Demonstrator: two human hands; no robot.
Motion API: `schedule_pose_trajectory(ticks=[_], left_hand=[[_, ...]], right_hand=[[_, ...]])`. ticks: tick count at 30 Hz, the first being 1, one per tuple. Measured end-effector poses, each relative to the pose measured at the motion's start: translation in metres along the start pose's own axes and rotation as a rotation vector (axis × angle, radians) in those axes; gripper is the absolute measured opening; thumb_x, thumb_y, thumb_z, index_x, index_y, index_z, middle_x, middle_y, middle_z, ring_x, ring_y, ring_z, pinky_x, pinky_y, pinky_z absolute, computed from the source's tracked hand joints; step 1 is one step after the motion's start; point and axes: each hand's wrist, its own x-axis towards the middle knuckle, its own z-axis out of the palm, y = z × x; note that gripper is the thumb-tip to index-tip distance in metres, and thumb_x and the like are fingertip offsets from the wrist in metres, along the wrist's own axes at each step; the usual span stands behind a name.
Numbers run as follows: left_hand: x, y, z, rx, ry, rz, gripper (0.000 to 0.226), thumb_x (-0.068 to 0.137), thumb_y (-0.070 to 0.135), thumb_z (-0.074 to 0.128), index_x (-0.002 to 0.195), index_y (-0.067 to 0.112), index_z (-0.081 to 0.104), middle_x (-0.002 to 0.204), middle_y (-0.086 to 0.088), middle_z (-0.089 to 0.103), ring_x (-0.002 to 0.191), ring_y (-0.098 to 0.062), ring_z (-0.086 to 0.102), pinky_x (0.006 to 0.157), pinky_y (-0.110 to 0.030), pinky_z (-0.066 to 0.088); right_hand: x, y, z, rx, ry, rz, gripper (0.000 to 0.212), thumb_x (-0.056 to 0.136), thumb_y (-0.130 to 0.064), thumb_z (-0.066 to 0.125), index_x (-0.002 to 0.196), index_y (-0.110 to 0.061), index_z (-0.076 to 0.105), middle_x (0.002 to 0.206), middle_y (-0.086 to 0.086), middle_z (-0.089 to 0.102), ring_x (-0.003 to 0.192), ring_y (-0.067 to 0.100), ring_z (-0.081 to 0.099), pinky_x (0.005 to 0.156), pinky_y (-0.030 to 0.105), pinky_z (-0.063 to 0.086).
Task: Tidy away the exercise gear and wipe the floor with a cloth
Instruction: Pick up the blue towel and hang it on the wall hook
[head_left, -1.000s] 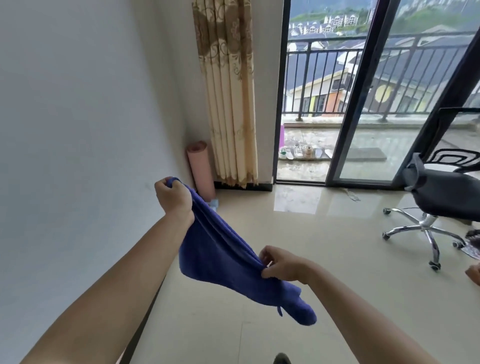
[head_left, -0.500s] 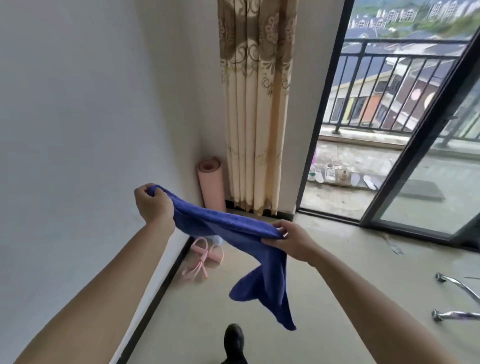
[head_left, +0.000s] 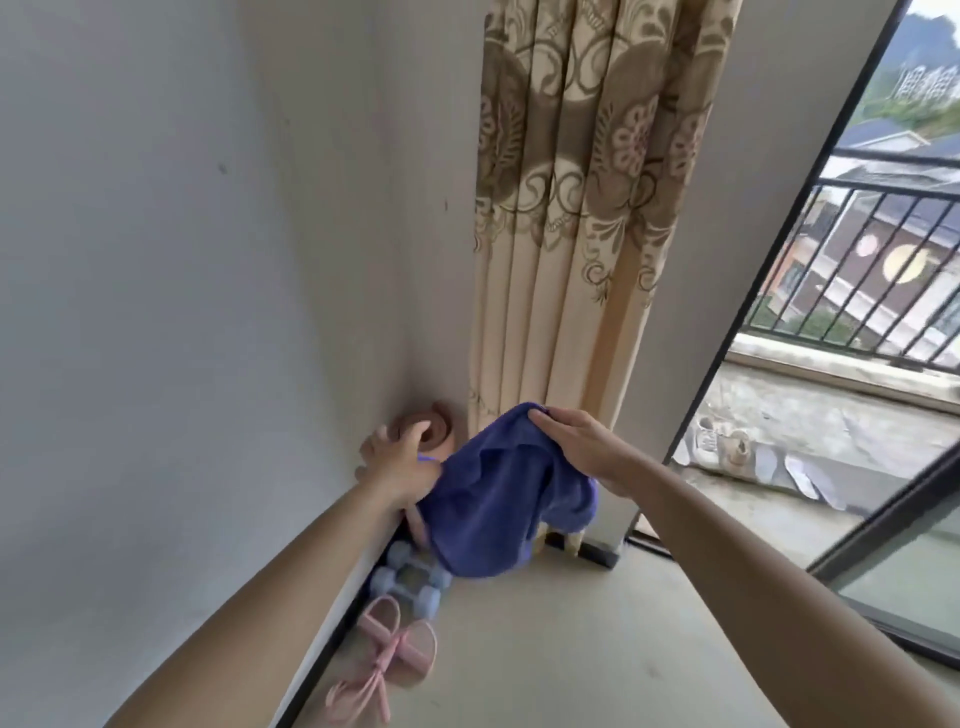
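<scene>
Both hands meet at the blue cloth (head_left: 493, 504) in the middle of the frame, low in the room's corner. Right hand (head_left: 576, 447) lies over the cloth's top fold with fingers straight and flat, the fabric draping down beneath it. Left hand (head_left: 397, 462) has fingers splayed against the top of the rolled pink mat (head_left: 444, 418) (whether it also pinches the cloth's edge, I cannot tell). Below the cloth, pale blue dumbbells (head_left: 410, 577) sit on the floor (head_left: 571, 649) by the wall (head_left: 182, 312), with a pink pull band (head_left: 395, 649) nearer the bottom edge. A patterned curtain (head_left: 587, 208) hangs above
</scene>
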Motion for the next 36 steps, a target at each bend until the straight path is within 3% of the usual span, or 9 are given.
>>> schedule_pose_trajectory(ticks=[2,5,8,13,15,18,26,31,36], left_hand=[[0.035,0.018,0.000,-0.006,-0.053,0.133,0.077,0.085,0.040,0.062,0.149,0.050,0.020,0.161,-0.012,0.000,0.149,-0.028,-0.002,0.118,-0.044,0.012],[0.094,0.042,0.001,-0.119,-0.079,0.302,0.077,0.074,0.070,0.065,0.142,0.054,0.034,0.150,-0.023,0.039,0.148,-0.035,0.017,0.120,-0.043,0.006],[0.140,0.073,-0.010,-0.375,0.083,0.328,0.033,0.092,0.025,0.067,0.123,0.013,0.066,0.127,-0.012,0.063,0.123,-0.018,0.055,0.105,-0.019,0.038],[0.215,0.105,-0.052,-0.449,0.418,0.198,0.018,0.096,0.011,0.057,0.093,0.022,0.071,0.090,0.006,0.074,0.087,-0.010,0.067,0.082,-0.030,0.051],[0.242,0.115,-0.078,-0.426,0.541,0.172,0.021,0.095,0.010,0.057,0.092,0.026,0.070,0.088,0.007,0.073,0.084,-0.011,0.067,0.078,-0.027,0.050],[0.270,0.128,-0.122,-0.423,0.657,0.118,0.019,0.095,0.016,0.055,0.087,0.027,0.067,0.085,0.006,0.071,0.085,-0.017,0.065,0.076,-0.027,0.048],[0.312,0.132,-0.256,-0.095,0.830,0.205,0.026,0.099,0.015,0.049,0.119,0.024,0.062,0.100,0.007,0.064,0.093,-0.013,0.059,0.084,-0.023,0.044],[0.331,0.144,-0.339,0.075,0.997,0.356,0.025,0.092,0.047,0.062,0.097,0.024,0.072,0.092,0.009,0.071,0.088,-0.015,0.064,0.080,-0.036,0.052],[0.356,0.177,-0.415,0.311,1.372,0.347,0.027,0.097,0.042,0.052,0.096,0.019,0.066,0.092,0.001,0.062,0.082,-0.019,0.056,0.065,-0.032,0.041]], right_hand=[[0.049,-0.015,-0.014,0.025,-0.084,-0.010,0.034,0.105,-0.040,0.047,0.112,-0.017,0.071,0.104,0.006,0.076,0.096,0.020,0.072,0.090,0.033,0.057],[0.121,-0.034,-0.030,0.106,-0.236,-0.033,0.037,0.106,-0.036,0.048,0.116,-0.006,0.068,0.102,0.011,0.075,0.087,0.020,0.072,0.081,0.031,0.060],[0.196,-0.047,-0.049,0.097,-0.342,-0.079,0.037,0.103,-0.039,0.054,0.115,-0.006,0.067,0.102,0.012,0.074,0.089,0.020,0.071,0.086,0.035,0.059],[0.305,-0.064,-0.089,-0.417,-0.288,-0.356,0.073,0.069,-0.044,0.085,0.123,-0.032,0.037,0.105,-0.001,0.061,0.096,0.018,0.063,0.085,0.038,0.055],[0.349,-0.078,-0.097,-0.463,-0.321,-0.434,0.063,0.077,-0.025,0.076,0.120,-0.034,0.032,0.102,0.001,0.058,0.089,0.023,0.063,0.081,0.044,0.056],[0.404,-0.109,-0.098,-0.325,-0.383,-0.482,0.026,0.091,-0.017,0.067,0.109,-0.029,0.053,0.106,-0.005,0.062,0.088,0.019,0.064,0.079,0.038,0.055],[0.491,-0.239,-0.070,-0.141,-0.167,-0.812,0.015,0.100,-0.022,0.059,0.101,-0.035,0.068,0.091,-0.014,0.070,0.088,0.009,0.067,0.083,0.026,0.053],[0.515,-0.350,-0.065,-0.043,0.034,-0.905,0.010,0.096,-0.027,0.062,0.105,-0.026,0.065,0.079,-0.006,0.061,0.069,0.004,0.056,0.060,0.010,0.040],[0.538,-0.433,-0.065,-0.075,0.280,-1.123,0.010,0.097,-0.029,0.058,0.106,-0.025,0.063,0.095,-0.010,0.061,0.075,0.003,0.057,0.067,0.015,0.041]])
